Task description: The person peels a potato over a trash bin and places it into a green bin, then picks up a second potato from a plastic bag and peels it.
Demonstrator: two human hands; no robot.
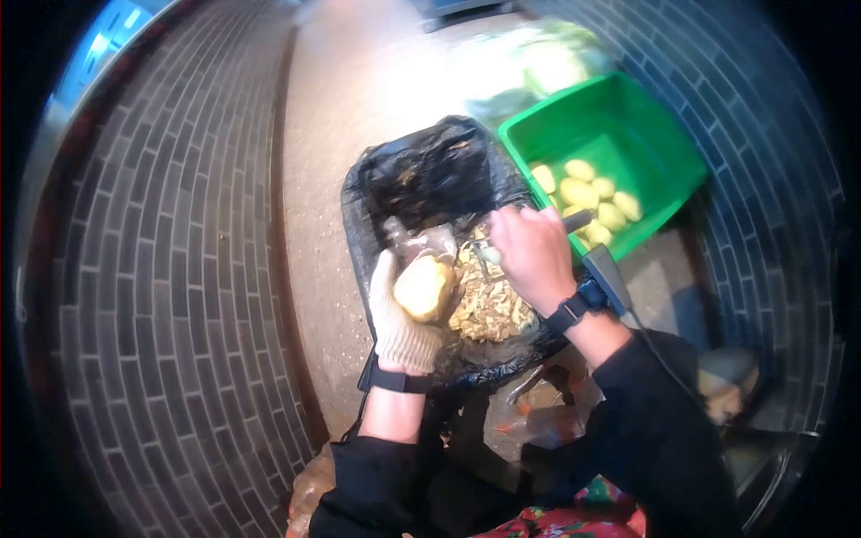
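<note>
My left hand [395,314], in a cream knitted glove, is closed around a large peeled-looking yellow potato [424,289]. My right hand [535,255] is bare and grips a peeler [581,220]; its dark handle sticks out past the hand, and its metal head points toward the potato, a little apart from it. Both hands are over a container lined with a black plastic bag [421,170]. Inside lies a heap of potato peelings [489,305], with a clear plastic bag [430,240] beside the gloved fingers.
A green crate [659,161] with several peeled potatoes [578,191] stands to the right of the lined container. Behind it are pale green vegetables [552,67], blurred by glare. A tiled wall [206,224] rises on the left and another [744,134] on the right.
</note>
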